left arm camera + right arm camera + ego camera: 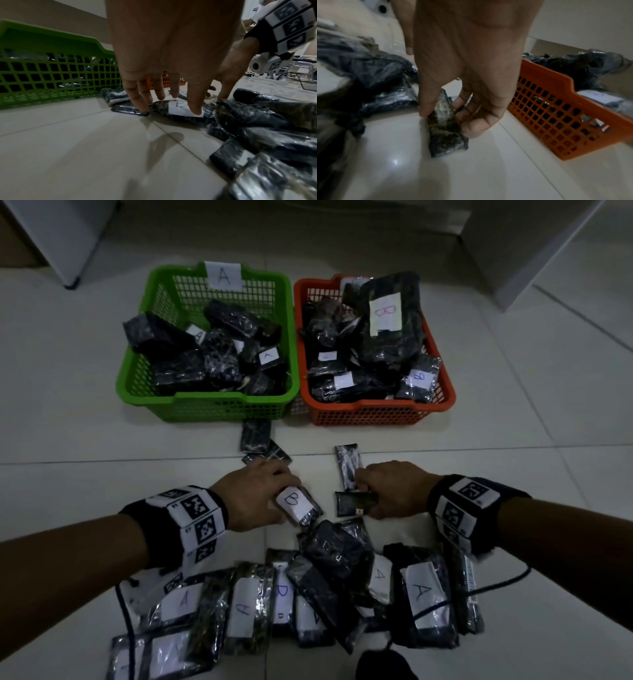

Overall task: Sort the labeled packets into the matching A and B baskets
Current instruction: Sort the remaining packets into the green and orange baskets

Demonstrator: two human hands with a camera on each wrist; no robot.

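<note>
Packets lay scattered over the tiled floor (85, 440), most of them heaped at six o'clock in the head view, while the green basket (205, 405) marked A sat at eleven o'clock and the orange basket (376, 414) marked B at one o'clock, touching side by side and both already holding many packets. The left hand (246, 498) reached over a packet with a B label (297, 505), its fingers (142, 100) spread and pressing down at the packet's edges; from the left wrist view the grip looked only half formed, a touch rather than a hold. The right hand (390, 491) had thumb and fingers pinched round a small dark packet (444, 121) tipped up on its edge against the floor; no label showed on its visible faces. The step in hand appeared to be picking up, one packet per hand. The next move would call for the left hand to close and lift its packet toward the orange basket, and for the right hand to turn its packet until a letter could be read before choosing a basket.
</note>
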